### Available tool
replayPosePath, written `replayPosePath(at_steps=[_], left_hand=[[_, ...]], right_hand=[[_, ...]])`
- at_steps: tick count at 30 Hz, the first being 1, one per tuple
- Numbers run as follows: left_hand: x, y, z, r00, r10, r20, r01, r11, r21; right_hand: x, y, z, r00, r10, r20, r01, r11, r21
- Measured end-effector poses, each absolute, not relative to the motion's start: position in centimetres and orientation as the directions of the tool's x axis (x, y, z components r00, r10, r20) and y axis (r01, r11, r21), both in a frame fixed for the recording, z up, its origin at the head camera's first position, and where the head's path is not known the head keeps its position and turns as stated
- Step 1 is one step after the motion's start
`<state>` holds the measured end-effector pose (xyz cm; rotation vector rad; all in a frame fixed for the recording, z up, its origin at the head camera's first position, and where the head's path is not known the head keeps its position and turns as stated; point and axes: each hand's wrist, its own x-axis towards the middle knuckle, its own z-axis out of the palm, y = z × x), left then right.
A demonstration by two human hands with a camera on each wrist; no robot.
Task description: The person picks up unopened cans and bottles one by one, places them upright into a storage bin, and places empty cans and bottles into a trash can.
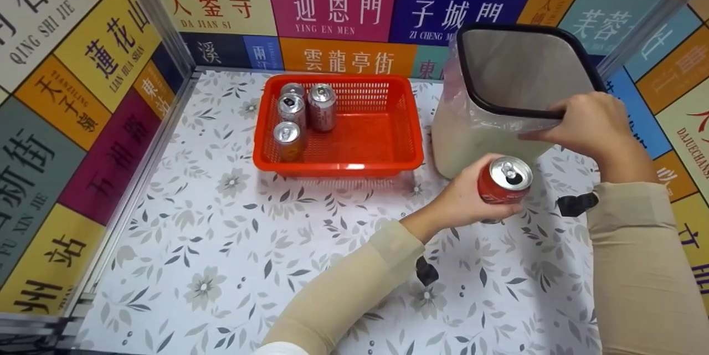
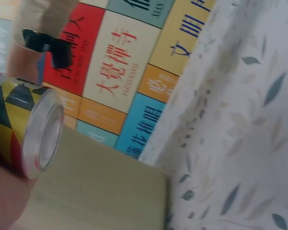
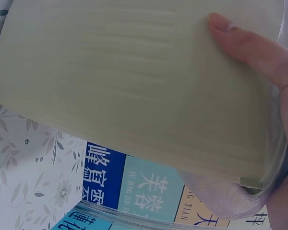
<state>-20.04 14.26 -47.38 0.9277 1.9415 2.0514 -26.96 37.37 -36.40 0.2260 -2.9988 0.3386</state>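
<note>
My left hand point(image 1: 462, 197) grips a red drink can point(image 1: 501, 184) with its opened top facing up, just in front of the trash bin point(image 1: 462, 142). In the left wrist view the can point(image 2: 19, 120) shows its silver base and a yellow, black and red pattern. The bin is cream, with a black rim and a clear plastic liner hanging over its edge. At the bin's near right corner, my right hand point(image 1: 592, 122) grips the rim. The right wrist view shows the thumb of the right hand point(image 3: 259, 55) against the bin's outer wall; the fingertips are hidden.
Left of the bin, a red plastic basket point(image 1: 338, 168) holds several drink cans point(image 1: 323, 108) grouped at its left side. A floral cloth point(image 1: 221, 222) covers the table. Panels with printed characters point(image 1: 340, 9) stand along the back and both sides, joined by metal posts.
</note>
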Motion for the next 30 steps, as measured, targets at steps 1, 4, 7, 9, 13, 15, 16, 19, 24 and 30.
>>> replayPosePath(at_steps=[1, 4, 7, 9, 13, 15, 16, 19, 24, 30], left_hand=[[-20.0, 14.1, -46.9, -0.788, 0.518, 0.332, 0.298, -0.151, 0.943], [-20.2, 13.6, -45.5, -0.779, 0.507, 0.369, 0.319, -0.187, 0.929], [-20.4, 13.0, -44.2, -0.775, 0.488, 0.401, 0.338, -0.217, 0.916], [-20.6, 12.7, -43.4, -0.777, 0.472, 0.415, 0.346, -0.231, 0.909], [-21.0, 11.8, -41.6, -0.775, 0.441, 0.452, 0.355, -0.287, 0.89], [-21.2, 11.3, -40.6, -0.768, 0.426, 0.479, 0.364, -0.325, 0.873], [-21.2, 11.0, -40.1, -0.765, 0.419, 0.488, 0.365, -0.343, 0.866], [-21.6, 10.3, -38.6, -0.768, 0.392, 0.507, 0.379, -0.361, 0.852], [-22.3, 9.2, -36.3, -0.781, 0.355, 0.514, 0.367, -0.405, 0.838], [-23.2, 8.1, -34.1, -0.833, 0.307, 0.461, 0.301, -0.447, 0.842]], right_hand=[[-27.0, 37.4, -36.4, -0.983, -0.133, 0.13, -0.158, 0.964, -0.214], [-27.1, 37.5, -36.5, -0.984, -0.13, 0.119, -0.154, 0.963, -0.223], [-27.1, 37.4, -36.6, -0.981, -0.147, 0.123, -0.171, 0.962, -0.212], [-27.1, 37.5, -36.6, -0.979, -0.159, 0.125, -0.182, 0.963, -0.198], [-27.1, 37.6, -36.6, -0.976, -0.179, 0.125, -0.199, 0.965, -0.173], [-27.1, 37.6, -36.6, -0.976, -0.178, 0.122, -0.198, 0.964, -0.176], [-27.1, 37.6, -36.6, -0.977, -0.176, 0.12, -0.195, 0.964, -0.179], [-27.1, 37.7, -36.4, -0.982, -0.156, 0.109, -0.175, 0.965, -0.196], [-27.2, 37.6, -36.2, -0.982, -0.146, 0.121, -0.168, 0.966, -0.194], [-27.3, 37.6, -36.2, -0.987, -0.126, 0.103, -0.146, 0.964, -0.221]])
